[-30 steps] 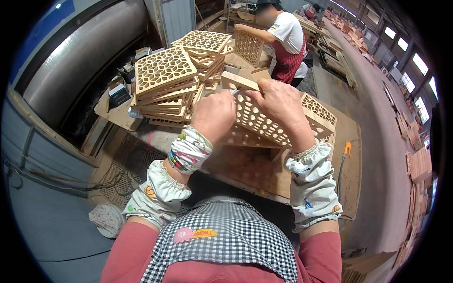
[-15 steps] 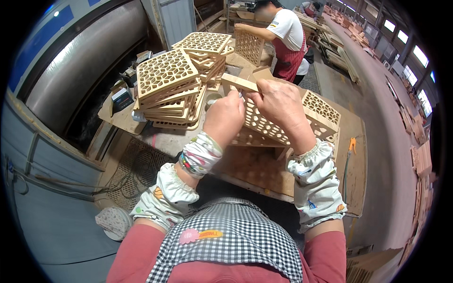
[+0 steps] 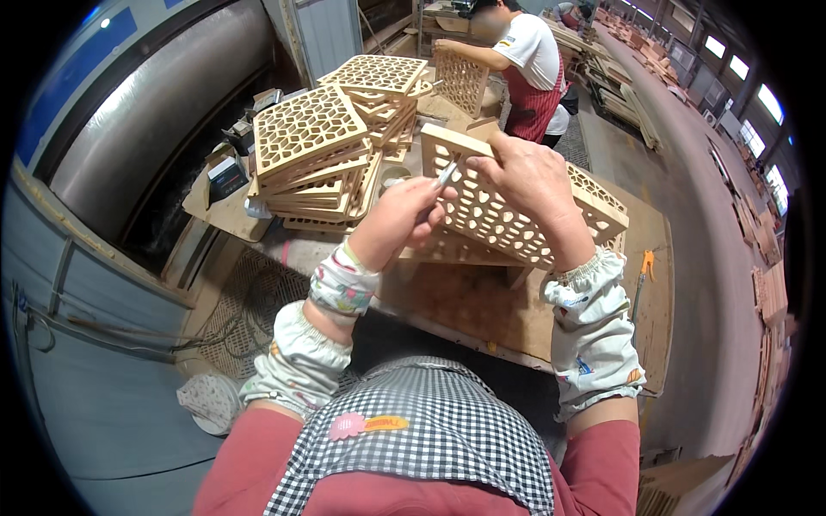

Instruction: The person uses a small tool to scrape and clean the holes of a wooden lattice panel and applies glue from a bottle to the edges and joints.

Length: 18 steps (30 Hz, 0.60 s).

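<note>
My right hand [image 3: 535, 176] is closed on the upper edge of a wooden lattice panel [image 3: 490, 211], which stands tilted on the workbench. Pinched in my left hand [image 3: 400, 219] is a thin silvery tool [image 3: 446, 175], its tip close to the panel's upper left corner. I cannot make out the tool's exact kind. Behind the raised panel a second lattice panel [image 3: 600, 196] shows at the right, partly covered by it. A small round container [image 3: 394, 175] sits left of the panel, half hidden by my left hand.
Stacked lattice panels [image 3: 308, 133] rise at the left of the workbench [image 3: 465, 297]. An orange air blow gun [image 3: 647, 265] with a hose lies at the right edge. Across the bench a co-worker [image 3: 533, 69] in a red apron holds another panel [image 3: 460, 82]. A round stool [image 3: 209, 404] stands lower left.
The panel's upper left corner has risen and more of its holes show. My left hand has moved down and left, away from the edge, and the silvery tool now shows plainly.
</note>
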### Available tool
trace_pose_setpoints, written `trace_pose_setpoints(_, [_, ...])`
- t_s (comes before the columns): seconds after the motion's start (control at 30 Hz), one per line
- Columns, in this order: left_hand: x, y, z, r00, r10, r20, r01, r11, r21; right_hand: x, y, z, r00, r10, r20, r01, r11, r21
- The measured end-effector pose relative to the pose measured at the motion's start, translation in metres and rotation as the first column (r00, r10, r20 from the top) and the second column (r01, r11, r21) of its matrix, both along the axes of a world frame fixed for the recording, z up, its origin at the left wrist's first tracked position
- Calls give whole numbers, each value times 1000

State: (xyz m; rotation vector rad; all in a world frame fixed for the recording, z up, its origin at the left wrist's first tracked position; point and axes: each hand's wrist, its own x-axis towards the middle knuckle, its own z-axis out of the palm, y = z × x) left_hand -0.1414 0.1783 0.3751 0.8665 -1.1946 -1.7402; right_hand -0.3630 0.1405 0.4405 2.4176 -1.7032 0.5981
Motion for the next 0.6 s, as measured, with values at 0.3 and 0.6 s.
trace_pose_setpoints(0.3, [-21,31,13,934,-182,-307,211,975,64,-21,-32,-10,382,270,884,-436,896,-86])
trace_pose_setpoints(0.6, [-72,-23,44,855,498,146,-238,626,-742,-35,-25,0,264,202,943,-617,787,4])
